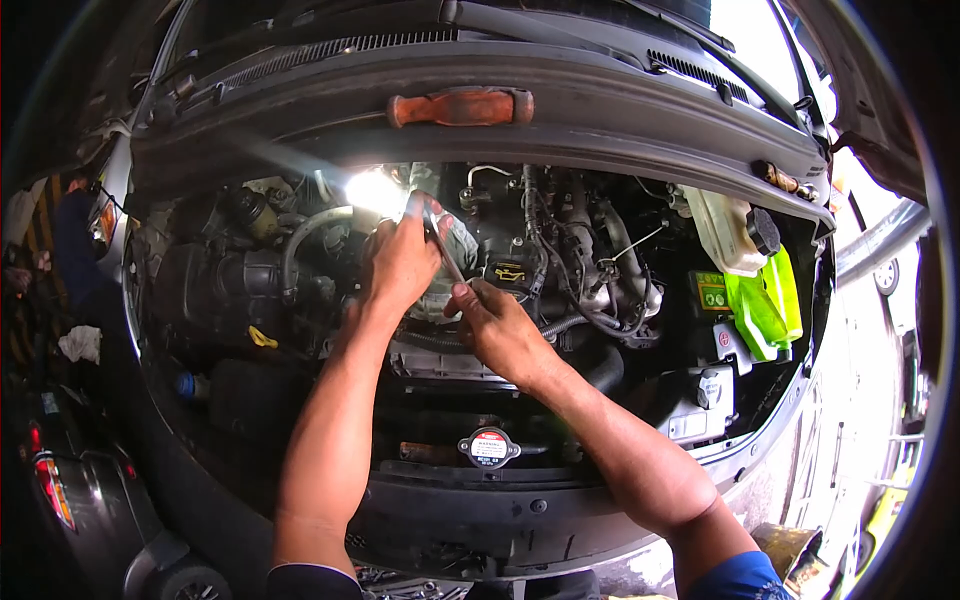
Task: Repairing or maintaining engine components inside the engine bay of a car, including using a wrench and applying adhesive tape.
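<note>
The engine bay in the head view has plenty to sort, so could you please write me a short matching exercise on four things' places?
1. metal tool
2. orange handle
3. radiator cap
4. black-capped reservoir

A. on the black panel
B. right half of the picture
C. in the left hand and right hand
D. lower middle of the picture

Pairs: 1-C, 2-A, 3-D, 4-B

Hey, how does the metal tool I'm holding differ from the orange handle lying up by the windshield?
The metal tool is gray and slim, while the orange handle is reddish-orange and thicker. The metal tool is between your left hand and right hand; the orange handle lies untouched on the black ledge. The metal tool slants down to the right, whereas the orange handle lies nearly level across the view. Both are elongated.
</note>
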### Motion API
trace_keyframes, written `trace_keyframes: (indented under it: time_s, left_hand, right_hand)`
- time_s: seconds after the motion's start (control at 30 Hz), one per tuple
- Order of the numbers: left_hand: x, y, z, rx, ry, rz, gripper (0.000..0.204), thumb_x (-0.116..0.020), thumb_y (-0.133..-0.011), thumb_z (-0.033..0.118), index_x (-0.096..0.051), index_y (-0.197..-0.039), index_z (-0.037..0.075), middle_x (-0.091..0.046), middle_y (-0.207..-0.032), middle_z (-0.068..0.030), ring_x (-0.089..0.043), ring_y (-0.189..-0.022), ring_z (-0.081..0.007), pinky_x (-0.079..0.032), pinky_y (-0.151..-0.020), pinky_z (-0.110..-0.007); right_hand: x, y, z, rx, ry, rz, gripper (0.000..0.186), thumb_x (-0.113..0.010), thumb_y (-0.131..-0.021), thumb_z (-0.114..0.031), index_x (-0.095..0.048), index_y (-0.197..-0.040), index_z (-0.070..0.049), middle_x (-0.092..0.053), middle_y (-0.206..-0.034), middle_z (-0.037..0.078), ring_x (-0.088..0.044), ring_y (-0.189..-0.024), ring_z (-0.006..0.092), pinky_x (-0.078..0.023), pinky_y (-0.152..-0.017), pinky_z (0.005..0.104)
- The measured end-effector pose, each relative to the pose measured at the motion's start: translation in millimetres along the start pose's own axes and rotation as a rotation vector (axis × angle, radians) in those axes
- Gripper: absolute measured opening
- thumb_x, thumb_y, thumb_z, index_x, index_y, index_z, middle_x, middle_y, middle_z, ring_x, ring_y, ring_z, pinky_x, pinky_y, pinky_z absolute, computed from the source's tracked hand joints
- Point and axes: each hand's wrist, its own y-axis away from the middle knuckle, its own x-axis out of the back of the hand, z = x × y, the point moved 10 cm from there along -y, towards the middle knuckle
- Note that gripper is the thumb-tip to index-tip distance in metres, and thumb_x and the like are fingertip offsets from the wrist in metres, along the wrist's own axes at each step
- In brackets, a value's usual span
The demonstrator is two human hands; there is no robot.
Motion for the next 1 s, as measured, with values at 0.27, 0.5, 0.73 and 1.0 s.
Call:
trace_keyframes:
  time_s: [0.27,0.5,0.73,1.0]
  left_hand:
    - [-4,-1,-5,-0.004,-0.002,-0.011,0.030,-0.067,-0.100,0.036,-0.058,-0.119,0.015,-0.071,-0.093,-0.0248,-0.068,-0.093,-0.0495,-0.051,-0.082,-0.056]
    - [-7,-1,-7,0.013,-0.006,-0.035,0.030,-0.066,-0.100,0.036,-0.057,-0.120,0.015,-0.070,-0.095,-0.0256,-0.067,-0.095,-0.0502,-0.051,-0.083,-0.056]
    - [-5,0,-5,0.008,-0.009,-0.044,0.030,-0.065,-0.100,0.036,-0.057,-0.120,0.015,-0.070,-0.096,-0.0258,-0.067,-0.096,-0.0499,-0.052,-0.083,-0.056]
    - [-5,-1,-3,0.019,-0.020,-0.058,0.030,-0.065,-0.100,0.035,-0.057,-0.120,0.014,-0.071,-0.093,-0.0256,-0.068,-0.093,-0.0499,-0.052,-0.082,-0.056]
  right_hand:
    - [-2,-3,4,0.025,-0.045,-0.002,0.050,-0.042,-0.111,-0.042,-0.066,-0.106,0.003,-0.065,-0.083,0.017,-0.063,-0.081,0.0278,-0.049,-0.081,0.0403]
    - [-2,-3,7,0.004,-0.006,-0.006,0.052,-0.041,-0.112,-0.042,-0.066,-0.108,0.004,-0.068,-0.091,0.022,-0.066,-0.091,0.0336,-0.050,-0.087,0.0419]
    - [-4,-4,7,0.015,-0.019,-0.009,0.052,-0.042,-0.111,-0.041,-0.067,-0.108,0.004,-0.069,-0.092,0.023,-0.067,-0.091,0.0340,-0.050,-0.087,0.0416]
    - [-3,-3,6,0.008,-0.035,-0.012,0.050,-0.043,-0.111,-0.040,-0.066,-0.107,0.005,-0.067,-0.086,0.020,-0.065,-0.084,0.0303,-0.050,-0.083,0.0406]
